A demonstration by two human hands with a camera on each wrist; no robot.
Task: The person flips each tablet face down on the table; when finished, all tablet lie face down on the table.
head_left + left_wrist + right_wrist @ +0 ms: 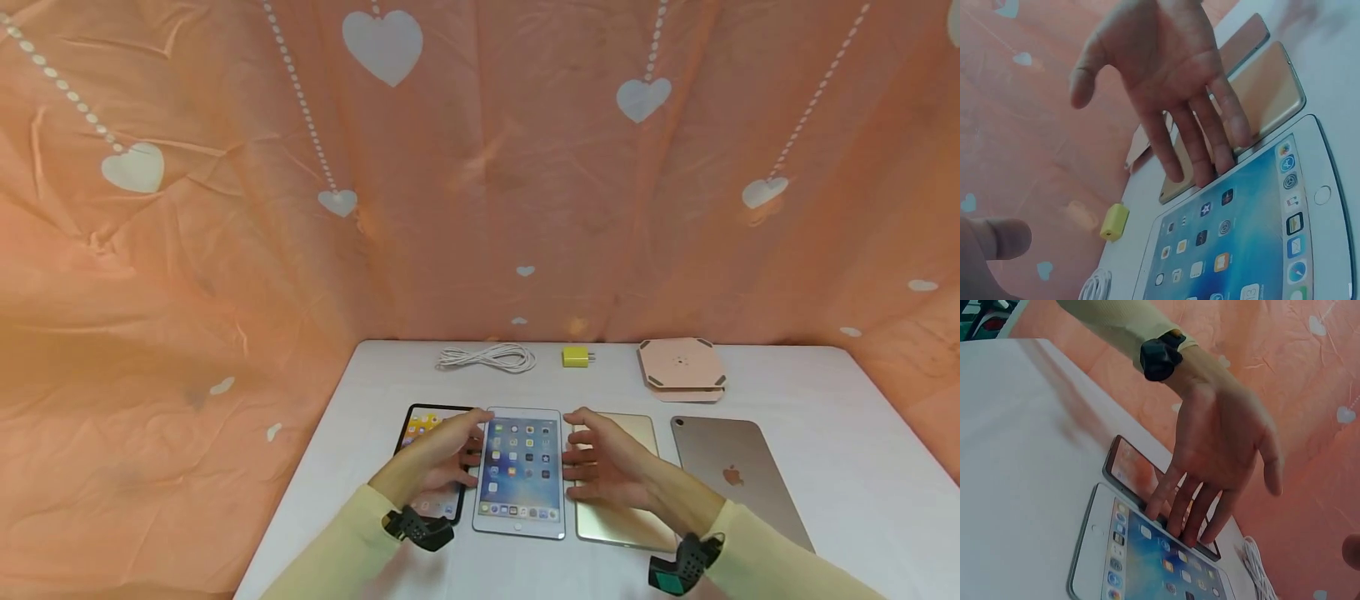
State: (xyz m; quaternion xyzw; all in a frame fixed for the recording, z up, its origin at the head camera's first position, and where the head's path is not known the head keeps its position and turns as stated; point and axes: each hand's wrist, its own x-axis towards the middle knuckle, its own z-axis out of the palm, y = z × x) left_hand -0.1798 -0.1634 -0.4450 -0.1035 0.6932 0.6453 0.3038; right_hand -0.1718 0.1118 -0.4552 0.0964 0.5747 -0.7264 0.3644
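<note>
A white tablet [519, 521] lies face up in the middle of the table, its lit screen full of app icons and its home button toward me. My left hand [438, 458] is at its left edge, over a black-rimmed tablet [431, 506] with a lit screen. At the right edge is my right hand [615, 462], above a gold tablet [626, 529] lying back up. In the left wrist view, the right hand [1169, 69] has extended, slightly spread fingers. The right wrist view shows the left hand [1222, 440] with fingertips right at the white tablet's edge.
A grey tablet [738, 467] lies back up at the right. Along the table's far side are a coiled white cable [495, 358], a yellow charger plug [575, 357] and a pink octagonal stand [681, 367]. An orange curtain [480, 167] with hearts hangs behind the white table [847, 467].
</note>
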